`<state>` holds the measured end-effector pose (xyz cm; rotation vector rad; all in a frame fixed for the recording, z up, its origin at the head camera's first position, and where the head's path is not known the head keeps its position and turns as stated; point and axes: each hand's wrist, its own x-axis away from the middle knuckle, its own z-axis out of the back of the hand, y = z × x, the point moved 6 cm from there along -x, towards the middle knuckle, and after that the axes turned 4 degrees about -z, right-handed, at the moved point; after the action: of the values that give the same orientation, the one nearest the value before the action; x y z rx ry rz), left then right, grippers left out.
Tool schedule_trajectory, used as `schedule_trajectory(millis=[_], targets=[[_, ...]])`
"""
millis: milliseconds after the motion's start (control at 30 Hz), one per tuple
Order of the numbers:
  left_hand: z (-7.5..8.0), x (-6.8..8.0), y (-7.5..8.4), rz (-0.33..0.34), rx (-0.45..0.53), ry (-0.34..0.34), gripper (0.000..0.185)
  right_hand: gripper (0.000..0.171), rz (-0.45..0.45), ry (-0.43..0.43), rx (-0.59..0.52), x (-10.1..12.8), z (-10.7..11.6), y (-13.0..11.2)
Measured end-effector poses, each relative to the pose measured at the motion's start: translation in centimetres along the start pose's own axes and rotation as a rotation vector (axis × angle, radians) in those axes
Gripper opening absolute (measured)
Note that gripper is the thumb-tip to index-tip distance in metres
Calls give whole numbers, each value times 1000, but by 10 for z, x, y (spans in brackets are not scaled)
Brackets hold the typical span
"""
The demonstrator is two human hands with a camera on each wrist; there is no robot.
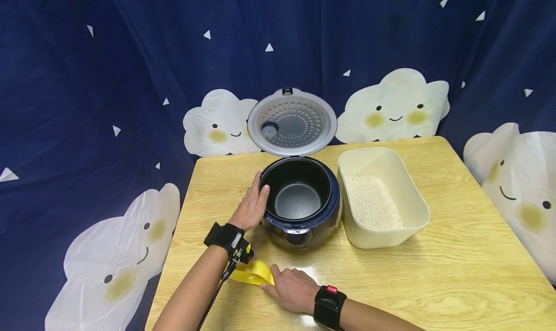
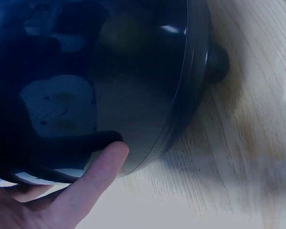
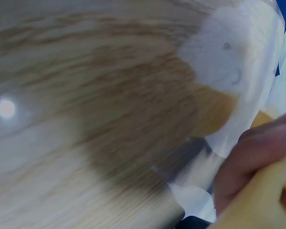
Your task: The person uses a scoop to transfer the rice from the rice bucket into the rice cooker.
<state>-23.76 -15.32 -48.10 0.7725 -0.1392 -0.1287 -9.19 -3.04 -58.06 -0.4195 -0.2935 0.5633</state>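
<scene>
A dark blue rice cooker (image 1: pixel 299 239) stands in the middle of the table, its grey lid (image 1: pixel 304 123) raised and a black inner pot (image 1: pixel 297 200) inside. My left hand (image 1: pixel 252 203) rests against the cooker's left side with fingers extended; up close in the left wrist view, the thumb (image 2: pixel 100 179) lies on the glossy cooker wall (image 2: pixel 133 86). In front of the cooker, my right hand (image 1: pixel 293 287) grips a yellow scoop (image 1: pixel 254 273), low over the table. The left wrist strap partly covers the scoop's far end. In the right wrist view, curled fingers hold the yellow scoop (image 3: pixel 257 200).
To the cooker's right, close beside it, stands a cream container (image 1: pixel 406 220) with white rice (image 1: pixel 373 203) in it. The wooden table (image 1: pixel 469 268) reaches a dark blue curtain (image 1: pixel 130 56) with cloud figures behind it. A cable hangs from the left wrist.
</scene>
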Motion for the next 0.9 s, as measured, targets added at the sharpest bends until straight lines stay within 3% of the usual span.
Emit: schedule_trajectory(millis=[433,900], targets=[[1,-1,-1,10,1,-2,69,42,122,46,121,13,17,3],[1,-1,1,-6,-12,-10,69,37,124,57,159,30,34,12]])
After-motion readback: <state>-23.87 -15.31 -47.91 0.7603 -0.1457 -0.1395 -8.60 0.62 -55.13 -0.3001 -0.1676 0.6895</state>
